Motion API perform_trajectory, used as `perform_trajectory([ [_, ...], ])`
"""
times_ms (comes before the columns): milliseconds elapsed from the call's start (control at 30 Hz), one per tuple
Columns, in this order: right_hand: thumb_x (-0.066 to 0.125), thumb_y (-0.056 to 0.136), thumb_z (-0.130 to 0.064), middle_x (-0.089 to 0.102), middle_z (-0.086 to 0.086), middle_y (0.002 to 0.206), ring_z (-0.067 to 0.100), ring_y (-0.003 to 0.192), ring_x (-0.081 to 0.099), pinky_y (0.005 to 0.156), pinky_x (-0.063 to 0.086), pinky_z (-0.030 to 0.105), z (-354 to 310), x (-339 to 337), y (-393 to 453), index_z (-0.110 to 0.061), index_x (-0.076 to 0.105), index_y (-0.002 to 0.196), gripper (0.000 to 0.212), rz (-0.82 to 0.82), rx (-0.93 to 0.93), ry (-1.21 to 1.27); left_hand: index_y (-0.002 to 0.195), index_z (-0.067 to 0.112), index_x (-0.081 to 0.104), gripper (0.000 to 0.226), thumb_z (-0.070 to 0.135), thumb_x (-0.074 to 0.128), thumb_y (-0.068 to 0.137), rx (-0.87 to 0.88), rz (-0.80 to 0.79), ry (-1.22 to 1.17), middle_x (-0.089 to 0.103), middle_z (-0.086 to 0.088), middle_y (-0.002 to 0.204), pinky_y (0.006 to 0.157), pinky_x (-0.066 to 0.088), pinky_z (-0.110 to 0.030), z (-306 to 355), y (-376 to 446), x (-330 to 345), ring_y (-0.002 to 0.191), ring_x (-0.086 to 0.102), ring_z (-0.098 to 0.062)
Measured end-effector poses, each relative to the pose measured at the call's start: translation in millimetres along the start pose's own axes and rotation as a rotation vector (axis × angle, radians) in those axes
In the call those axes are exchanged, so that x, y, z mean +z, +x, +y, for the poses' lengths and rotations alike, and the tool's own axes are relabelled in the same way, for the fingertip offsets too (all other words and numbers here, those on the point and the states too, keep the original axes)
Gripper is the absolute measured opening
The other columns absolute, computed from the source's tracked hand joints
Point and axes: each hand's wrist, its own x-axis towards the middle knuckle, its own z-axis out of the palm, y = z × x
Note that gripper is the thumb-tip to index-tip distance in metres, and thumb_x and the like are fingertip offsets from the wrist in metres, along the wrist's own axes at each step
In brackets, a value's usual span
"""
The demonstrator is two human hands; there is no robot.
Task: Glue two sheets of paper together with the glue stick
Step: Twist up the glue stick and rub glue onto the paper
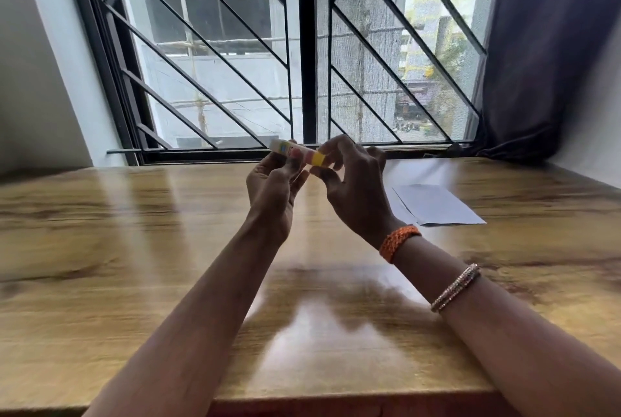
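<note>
A small glue stick (297, 152) with a white, red and yellow label lies almost level in the air above the far middle of the wooden table (134, 248). My left hand (274, 188) grips its left part with thumb and fingers. My right hand (353, 181) pinches its yellow right end between fingertips. White sheets of paper (433, 205) lie flat and overlapping on the table to the right of my right hand, apart from both hands. Whether the stick's cap is on cannot be told.
A barred window (302, 47) with a black frame runs along the table's far edge. A dark curtain (551, 47) hangs at the right. A white wall (37, 64) closes the left side. The table's front edge (336, 398) is near my body.
</note>
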Motion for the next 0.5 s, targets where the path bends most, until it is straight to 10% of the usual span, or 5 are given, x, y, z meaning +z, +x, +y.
perform_trajectory([
  [267,0.042,0.093,-0.035,0.058,0.002,0.059,0.023,0.053,0.053,0.053,0.041,0.033,0.5,-4.4,-0.8,-0.015,0.050,0.082,0.024,-0.038,0.034,0.112,0.082,0.017,0.064,0.019,0.003,0.052,0.090,-0.053,-0.088,-0.034,0.071,0.010,0.068,0.075,0.052,-0.021,0.0,-2.0,3.0,0.071,0.066,-0.005],
  [500,0.067,0.082,-0.018,0.055,-0.006,0.085,0.017,0.077,0.055,0.073,0.048,0.036,-5.8,-2.7,-2.6,-0.011,0.047,0.109,0.034,0.079,-0.116,0.068,0.079,0.015,0.061,0.016,0.011,0.052,0.092,-0.052,-0.119,-0.059,0.071,0.004,0.071,0.080,0.051,-0.026,0.3,-4.4,1.4,0.070,0.068,-0.006],
])
